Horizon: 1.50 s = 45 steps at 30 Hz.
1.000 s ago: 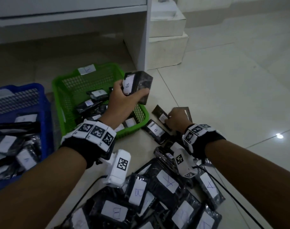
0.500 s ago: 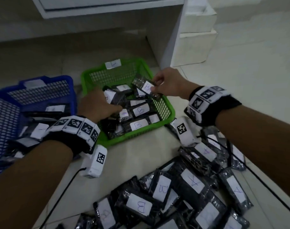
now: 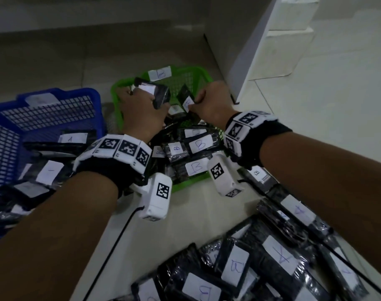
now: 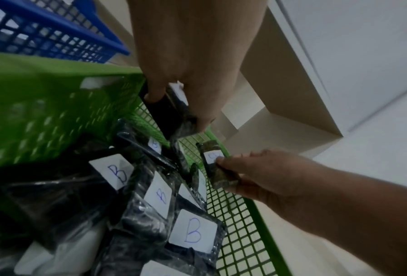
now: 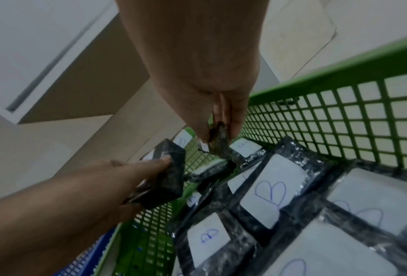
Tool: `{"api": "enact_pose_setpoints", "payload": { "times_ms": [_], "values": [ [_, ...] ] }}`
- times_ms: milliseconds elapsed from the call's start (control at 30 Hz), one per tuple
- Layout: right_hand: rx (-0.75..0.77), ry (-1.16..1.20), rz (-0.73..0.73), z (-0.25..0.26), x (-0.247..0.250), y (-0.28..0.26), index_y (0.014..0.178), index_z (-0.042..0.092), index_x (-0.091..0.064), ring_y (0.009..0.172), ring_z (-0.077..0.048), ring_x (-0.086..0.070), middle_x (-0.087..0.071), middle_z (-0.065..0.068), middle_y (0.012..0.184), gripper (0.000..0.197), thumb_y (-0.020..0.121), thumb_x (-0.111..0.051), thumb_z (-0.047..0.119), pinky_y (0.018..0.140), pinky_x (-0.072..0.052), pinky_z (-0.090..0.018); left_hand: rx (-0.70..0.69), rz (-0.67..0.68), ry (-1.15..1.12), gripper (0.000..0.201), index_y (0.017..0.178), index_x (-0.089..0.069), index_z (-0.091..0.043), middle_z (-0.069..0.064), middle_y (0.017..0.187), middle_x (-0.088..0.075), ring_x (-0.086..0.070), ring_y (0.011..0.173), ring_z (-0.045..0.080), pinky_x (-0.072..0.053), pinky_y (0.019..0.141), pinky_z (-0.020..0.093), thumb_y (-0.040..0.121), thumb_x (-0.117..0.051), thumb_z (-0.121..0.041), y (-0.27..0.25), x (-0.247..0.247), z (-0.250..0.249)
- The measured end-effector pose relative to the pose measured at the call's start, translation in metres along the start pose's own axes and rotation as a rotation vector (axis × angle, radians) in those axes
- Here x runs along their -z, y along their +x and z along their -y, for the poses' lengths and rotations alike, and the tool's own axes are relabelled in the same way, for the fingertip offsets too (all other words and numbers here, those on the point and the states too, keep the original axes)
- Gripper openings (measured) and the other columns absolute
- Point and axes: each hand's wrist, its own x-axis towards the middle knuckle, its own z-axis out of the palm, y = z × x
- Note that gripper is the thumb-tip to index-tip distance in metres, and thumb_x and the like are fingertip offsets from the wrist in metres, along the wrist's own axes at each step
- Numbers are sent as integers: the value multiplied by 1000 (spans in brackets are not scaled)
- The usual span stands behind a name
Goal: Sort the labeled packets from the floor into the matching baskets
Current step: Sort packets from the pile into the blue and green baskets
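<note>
Left hand (image 3: 139,111) grip clamped on dark packet (image 3: 160,95), right hand (image 3: 211,105) pinching B-labeled packet (image 3: 186,98), both over green basket (image 3: 185,183), more packets (image 3: 270,261) on floor, blue basket (image 3: 3,144) left.

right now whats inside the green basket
The green basket holds a pile of black packets, every readable label a B. Both hands hold one more packet each above it. Lower packets and the basket floor are covered.

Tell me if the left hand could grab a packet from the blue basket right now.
Probably not yet: the left hand already grips a packet over the green basket. The blue basket sits close beside, unobstructed.
</note>
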Motion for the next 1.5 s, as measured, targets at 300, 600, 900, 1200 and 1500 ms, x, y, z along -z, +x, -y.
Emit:
{"api": "enact_pose_setpoints", "payload": {
  "times_ms": [300,600,900,1200,1500],
  "values": [
    [180,-119,154,-11,20,-18,96,12,-75,98,-20,-66,-72,-4,102,17,80,-67,14,88,-52,-29,-312,128,46,36,120,-64,-16,13,123,-61,-61,110,31,-54,92,45,86,-68,-28,-10,24,-11],
    [315,-285,406,-55,81,-83,102,15,-75,100,-21,-64,-72,-5,105,23,79,-71,13,79,-39,-20,-665,217,206,15,95,-66,-33,-8,77,-68,-64,75,16,-46,56,30,86,-56,-40,-140,25,-78],
    [392,-97,352,-128,115,-168,80,14,-74,69,8,-45,-62,-7,97,15,69,-78,4,67,-38,-19,-591,802,476,48,114,-63,-23,-3,109,-65,-62,99,25,-55,81,40,88,-55,-62,-229,-37,-98],
    [163,-342,765,-153,85,-214,112,16,-63,99,-19,-61,-64,-2,107,44,79,-74,43,86,-51,-31,-458,817,417,70,115,-55,-21,2,103,-59,-59,95,26,-53,77,43,71,-68,-74,-248,-77,-87],
    [104,-411,739,-150,64,-217,113,8,-62,100,-23,-61,-65,-5,108,65,65,-84,47,87,-52,-33,-240,880,239,79,112,-57,-28,-4,110,-62,-56,106,25,-52,88,48,52,-77,-76,-260,-73,-77]
  ]
}}
